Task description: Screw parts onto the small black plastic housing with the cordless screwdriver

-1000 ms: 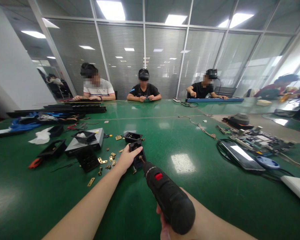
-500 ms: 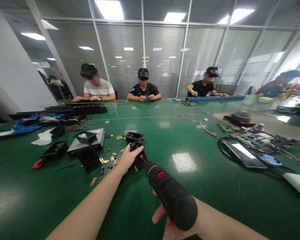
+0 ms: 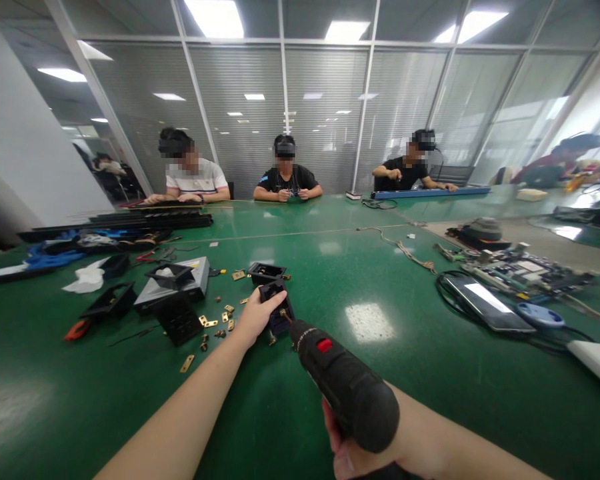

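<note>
My left hand (image 3: pixel 259 316) grips a black plastic housing (image 3: pixel 273 291) on the green table, thumb across its upper part. In my right hand (image 3: pixel 353 453) is a black cordless drill (image 3: pixel 347 383) with a red switch on top. Its fingers are curled round the handle, mostly hidden under the drill body. The bit points at a small brass-coloured screw (image 3: pixel 283 313) in the housing; whether it is seated in the screw head is too small to tell. Just behind stands another black housing (image 3: pixel 267 272). Several brass plates (image 3: pixel 187 363) and screws (image 3: pixel 204 343) lie left of my left hand.
More black housings (image 3: pixel 109 301) and a grey metal box (image 3: pixel 200 280) stand to the left, near orange-handled pliers (image 3: pixel 77 329). At right lie a phone (image 3: pixel 485 305), cables, a blue oval object (image 3: pixel 540 316) and circuit boards (image 3: pixel 530 270). Co-workers (image 3: pixel 287 177) sit across the table.
The fingers of my right hand, partly stretched out before, have curled in round the drill handle. The drill's rear has shifted slightly right. My left hand and the housing stay put.
</note>
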A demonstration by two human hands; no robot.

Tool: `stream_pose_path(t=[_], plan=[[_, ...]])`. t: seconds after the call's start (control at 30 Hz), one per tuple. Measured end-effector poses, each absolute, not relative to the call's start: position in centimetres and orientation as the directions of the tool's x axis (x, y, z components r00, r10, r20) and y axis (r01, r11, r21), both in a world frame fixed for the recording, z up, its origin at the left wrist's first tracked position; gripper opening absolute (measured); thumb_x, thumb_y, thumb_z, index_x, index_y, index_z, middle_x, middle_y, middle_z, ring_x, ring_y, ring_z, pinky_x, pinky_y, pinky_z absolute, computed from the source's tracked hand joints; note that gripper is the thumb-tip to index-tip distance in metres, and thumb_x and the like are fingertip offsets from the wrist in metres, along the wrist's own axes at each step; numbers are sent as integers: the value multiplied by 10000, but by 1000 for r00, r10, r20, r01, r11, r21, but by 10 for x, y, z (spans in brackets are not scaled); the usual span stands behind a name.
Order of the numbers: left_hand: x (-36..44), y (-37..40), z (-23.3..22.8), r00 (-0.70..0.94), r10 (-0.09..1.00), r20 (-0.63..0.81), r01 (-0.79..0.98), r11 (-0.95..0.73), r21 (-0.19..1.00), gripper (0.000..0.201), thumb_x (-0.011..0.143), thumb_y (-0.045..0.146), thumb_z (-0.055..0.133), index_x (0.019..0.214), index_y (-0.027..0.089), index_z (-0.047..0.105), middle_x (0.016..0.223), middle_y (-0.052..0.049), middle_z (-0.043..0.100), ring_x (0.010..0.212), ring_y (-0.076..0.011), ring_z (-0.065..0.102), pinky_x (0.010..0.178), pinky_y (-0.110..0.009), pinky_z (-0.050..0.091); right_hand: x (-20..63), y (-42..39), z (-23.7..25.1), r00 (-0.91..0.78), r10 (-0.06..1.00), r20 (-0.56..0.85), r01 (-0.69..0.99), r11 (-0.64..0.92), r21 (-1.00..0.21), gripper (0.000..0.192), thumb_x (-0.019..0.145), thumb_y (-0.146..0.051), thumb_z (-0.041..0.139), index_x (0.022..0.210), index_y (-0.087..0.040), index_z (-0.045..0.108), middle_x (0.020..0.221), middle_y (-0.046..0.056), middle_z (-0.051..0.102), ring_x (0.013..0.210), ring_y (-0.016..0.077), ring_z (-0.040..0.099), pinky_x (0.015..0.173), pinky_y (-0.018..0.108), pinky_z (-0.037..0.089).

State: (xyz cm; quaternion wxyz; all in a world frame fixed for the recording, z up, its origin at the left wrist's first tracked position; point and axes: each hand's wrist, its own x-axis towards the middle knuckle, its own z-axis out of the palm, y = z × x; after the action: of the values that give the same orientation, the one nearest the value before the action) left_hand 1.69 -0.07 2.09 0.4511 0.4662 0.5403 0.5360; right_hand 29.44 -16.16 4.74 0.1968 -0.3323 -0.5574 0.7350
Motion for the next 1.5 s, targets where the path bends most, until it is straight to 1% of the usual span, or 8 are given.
stream_pose_path(t=[0.2,0.53,0.67,0.8,0.93,1.07,1.3,1.5], plan=[[17,-1,22,-153,988,11,33,-6,999,761,596,665,1033,1133,197,765,1091,-124,850,1069,-344,818,1038,-522,652,293,-161,49,-707,667,-234,111,-222,-969,554,591,-400,1136,819,-180,681,807,-26,711,719,129,607,661,252,492],[17,-3,23,-139,990,-14,20,17,1000,783,607,663,1027,1166,187,756,1102,-124,841,1051,-338,811,1052,-536,640,294,-162,53,-703,674,-227,116,-206,-972,519,629,-414,1121,817,-185,696,763,-33,681,689,130,586,660,269,483],[17,-2,22,-138,990,-8,34,13,999,777,613,674,1017,1160,189,756,1118,-126,839,1068,-339,805,1056,-529,635,293,-163,50,-694,682,-230,114,-210,-971,541,601,-414,1131,799,-186,682,738,-40,666,669,122,566,648,267,464],[16,-3,22,-148,989,8,66,2,998,760,620,690,1005,1140,191,764,1148,-129,840,1099,-341,801,1061,-514,631,291,-161,50,-697,680,-227,121,-201,-972,550,609,-458,1124,799,-185,686,731,-39,669,665,125,566,636,267,449],[15,-3,22,-153,988,4,72,7,997,759,629,688,1006,1147,190,761,1143,-133,840,1105,-347,801,1056,-518,631,290,-161,50,-713,676,-184,98,-163,-982,571,603,-502,1121,791,-191,680,699,-57,613,653,119,536,617,261,432],[14,-4,22,-145,989,-7,68,17,998,766,638,692,1004,1162,190,756,1125,-130,838,1103,-353,803,1059,-522,628,289,-162,50,-708,692,-139,53,-144,-988,558,635,-524,1103,833,-200,694,742,-44,621,706,136,570,637,260,445],[15,-5,25,-146,989,-12,79,24,997,767,643,700,998,1169,198,756,1131,-136,840,1095,-350,806,1045,-510,632,287,-163,48,-729,677,-99,24,-119,-993,555,669,-546,1086,836,-209,678,740,-44,590,712,141,568,632,266,429],[14,-5,25,-140,990,-7,90,20,996,785,644,721,988,1184,197,764,1168,-146,840,1099,-356,804,1053,-524,626,288,-163,52,-693,703,-161,73,-154,-985,588,601,-506,1118,858,-207,682,757,-46,620,699,138,554,652,277,455]])
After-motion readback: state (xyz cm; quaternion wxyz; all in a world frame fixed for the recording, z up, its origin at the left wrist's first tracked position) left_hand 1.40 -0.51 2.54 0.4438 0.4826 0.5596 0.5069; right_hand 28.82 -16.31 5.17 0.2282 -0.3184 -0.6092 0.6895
